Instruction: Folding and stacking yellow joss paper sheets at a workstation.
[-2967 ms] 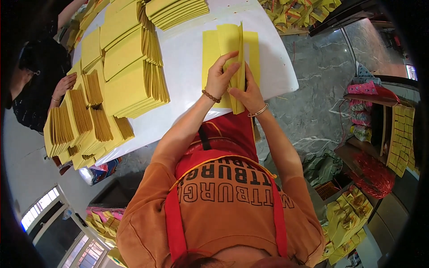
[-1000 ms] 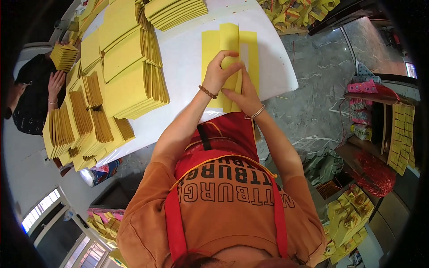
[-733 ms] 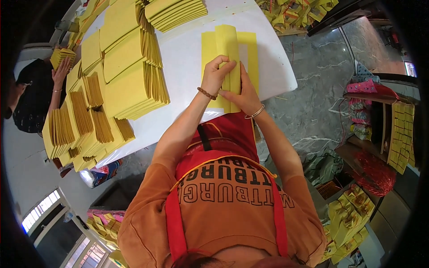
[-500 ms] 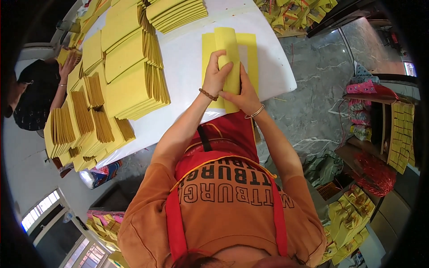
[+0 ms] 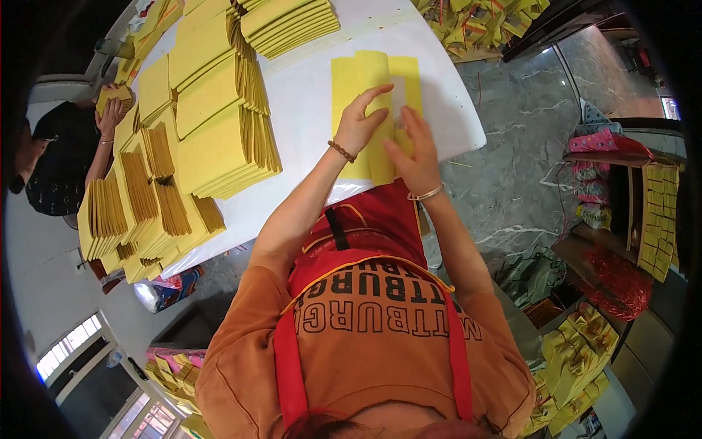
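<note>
- Yellow paper lies near the front edge of a white table, directly before the wearer, its upright flap of layers turned over the middle and a pale strip showing to the flap's right.
- A clean crease here seems to call for squared edges first, then one firm, even stroke along the fold's full length; light pressure on the flap should keep the layers from sliding.
- The left hand lies over the flap, palm down, forefinger stretched rightward and thumb set apart below it, a wide curve rather than a pinch; its remaining fingers are hidden.
- The right hand, slightly blurred, spreads at the flap's right side, fingers pointing away from the body, thumb angled toward the fold; it grips nothing, and whether it touches paper cannot be told.
- Both forearms reach forward, converging at the paper.
</note>
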Demonstrator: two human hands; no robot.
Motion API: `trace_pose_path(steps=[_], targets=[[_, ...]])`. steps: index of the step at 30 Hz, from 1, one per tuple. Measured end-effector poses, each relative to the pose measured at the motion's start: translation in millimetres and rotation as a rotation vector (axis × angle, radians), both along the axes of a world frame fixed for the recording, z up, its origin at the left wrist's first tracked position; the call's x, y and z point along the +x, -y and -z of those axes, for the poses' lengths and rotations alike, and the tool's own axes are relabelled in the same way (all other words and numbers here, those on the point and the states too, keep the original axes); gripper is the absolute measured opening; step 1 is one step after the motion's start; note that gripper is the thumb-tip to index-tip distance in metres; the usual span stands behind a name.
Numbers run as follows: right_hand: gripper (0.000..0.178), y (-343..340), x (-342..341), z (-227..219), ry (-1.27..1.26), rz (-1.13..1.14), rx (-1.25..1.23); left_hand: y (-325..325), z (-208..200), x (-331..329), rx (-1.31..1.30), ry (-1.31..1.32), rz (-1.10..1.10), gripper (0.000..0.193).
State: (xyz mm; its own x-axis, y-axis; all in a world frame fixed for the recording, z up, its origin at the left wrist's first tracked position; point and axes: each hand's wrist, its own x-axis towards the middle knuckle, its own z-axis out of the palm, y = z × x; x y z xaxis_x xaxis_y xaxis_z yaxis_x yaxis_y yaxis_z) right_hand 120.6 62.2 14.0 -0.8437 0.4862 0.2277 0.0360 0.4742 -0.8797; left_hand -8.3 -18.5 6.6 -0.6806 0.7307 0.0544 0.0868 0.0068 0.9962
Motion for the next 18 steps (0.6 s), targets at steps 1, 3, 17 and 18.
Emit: trace_pose_path(steps=[1,3,17,18], targets=[[0.072,-0.6,2.9,-1.1,0.001,-0.001,-0.001,1.4,2.5,-1.6,-0.021,-0.018,0.021,0.037],[0.065,-3.4,8.4,-2.3,0.04,0.246,0.232,0.5,5.1,-5.2,-0.05,0.012,0.031,0.037],[0.062,14.7,16.7,4.5,0.123,0.166,0.369,-14.4,5.6,4.6,-0.122,0.061,-0.123,0.031],[0.061,15.9,16.8,1.0,0.104,0.147,0.38,-15.0,0.0,5.3,-0.167,0.037,-0.129,0.035]])
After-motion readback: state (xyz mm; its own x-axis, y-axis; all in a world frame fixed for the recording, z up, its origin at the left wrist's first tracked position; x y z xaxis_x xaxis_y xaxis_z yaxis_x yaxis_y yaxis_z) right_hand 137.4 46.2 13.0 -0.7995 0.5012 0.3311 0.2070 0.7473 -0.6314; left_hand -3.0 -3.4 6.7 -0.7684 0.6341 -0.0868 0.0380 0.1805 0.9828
